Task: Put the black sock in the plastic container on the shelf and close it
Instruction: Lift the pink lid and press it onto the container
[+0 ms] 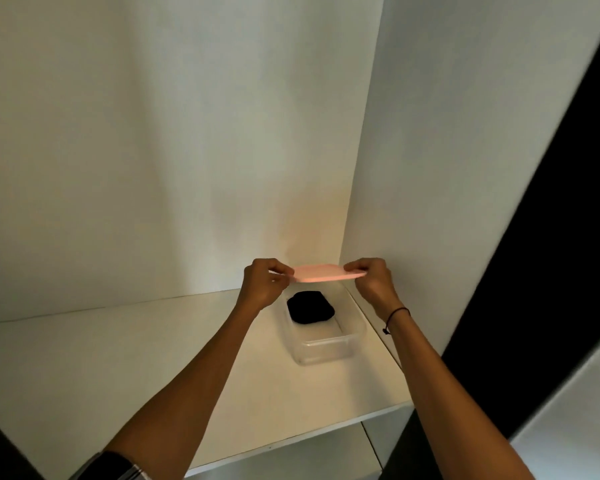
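Observation:
A clear plastic container (326, 348) stands on the white shelf (118, 358), close to the right wall. The balled black sock (310, 308) lies inside it, toward the far end. A pink lid (321, 273) hovers flat above the far part of the container, apart from its rim. My left hand (262, 284) pinches the lid's left edge. My right hand (371, 278) pinches its right edge. The container is uncovered.
The shelf's back wall (187, 150) and right side panel (430, 168) enclose the container's corner. The shelf's front edge (309, 434) runs below my forearms, with a lower compartment under it. A dark gap (551, 237) lies to the right of the panel.

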